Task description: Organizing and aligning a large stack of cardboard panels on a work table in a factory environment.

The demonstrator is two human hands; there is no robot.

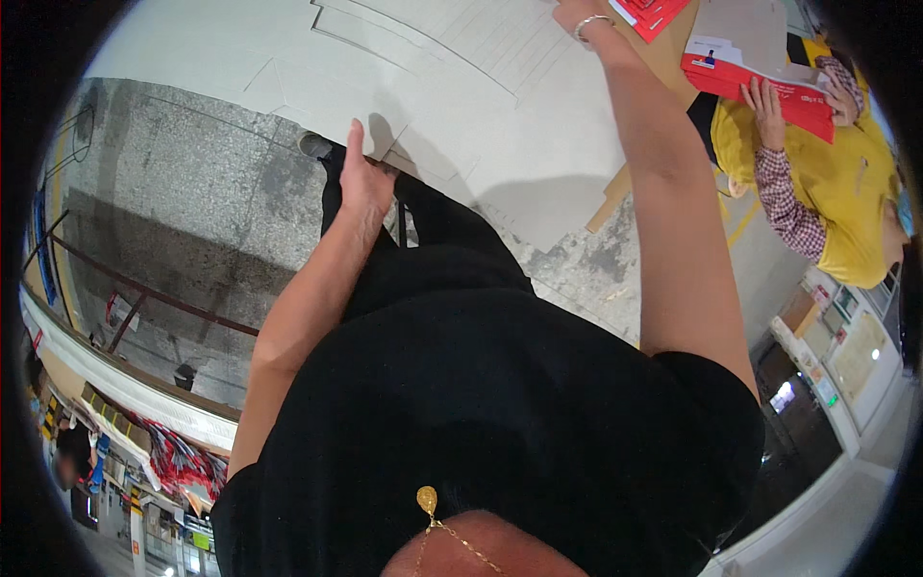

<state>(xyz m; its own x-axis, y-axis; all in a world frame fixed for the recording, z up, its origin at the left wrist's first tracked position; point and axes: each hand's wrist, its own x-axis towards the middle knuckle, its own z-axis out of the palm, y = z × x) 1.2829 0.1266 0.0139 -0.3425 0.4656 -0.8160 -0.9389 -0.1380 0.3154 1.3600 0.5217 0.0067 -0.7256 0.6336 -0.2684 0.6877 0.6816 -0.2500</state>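
A large white cardboard sheet (452,106) with cut or crease lines lies before me. My left hand (365,188) is at its near edge, thumb stretched up and apart; the other fingers are mostly hidden at the edge. I see no grip on the sheet, and the hand's shadow falls across it. Stretched far forward, my right hand (580,14) is over the far part of the sheet, a bracelet at its wrist. The top of the picture cuts off its fingers, so what they do cannot be seen. Red-and-white printed pieces (652,13) lie just right of that hand.
At the right, a person in a yellow top (817,183) holds a red-and-white printed cardboard piece (760,91) in both hands. A brown cardboard strip (609,199) sticks out under the white sheet. A metal rail (159,293) stands to the left over the speckled floor (216,144).
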